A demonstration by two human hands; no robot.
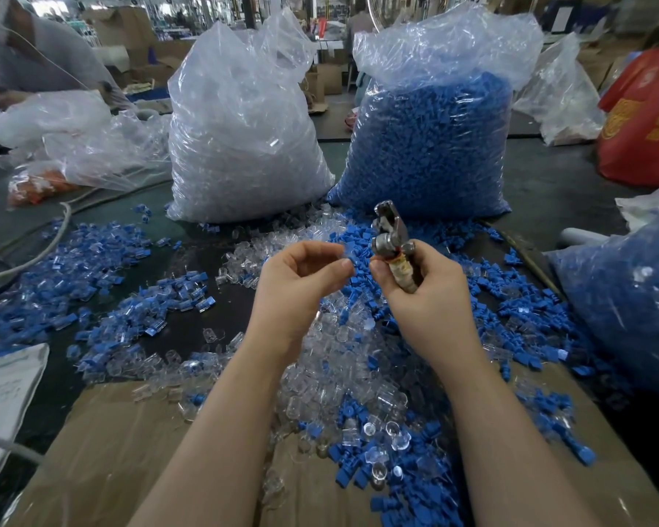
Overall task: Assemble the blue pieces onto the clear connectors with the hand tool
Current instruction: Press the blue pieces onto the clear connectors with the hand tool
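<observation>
- Two hands are raised over the table: the right hand (427, 287) is wrapped round the taped handle of one metal hand tool (394, 237), its head pointing up and away.
- The left hand (301, 279) has curled fingers, thumb meeting fingertips; it seems to pinch a small clear piece, too blurred to be certain.
- Two large plastic sacks stand behind: one bag of clear connectors (244, 146) on the left, one bag of blue pieces (430, 146) touching it on the right.
- A third bag of blue parts (632, 298) sits at the right edge.
- Loose blue pieces and clear connectors (343, 374), too many to count, lie mixed beneath the hands, spilling onto cardboard (130, 450).
- A heap of joined blue-and-clear parts (92, 283) lies to the left.
</observation>
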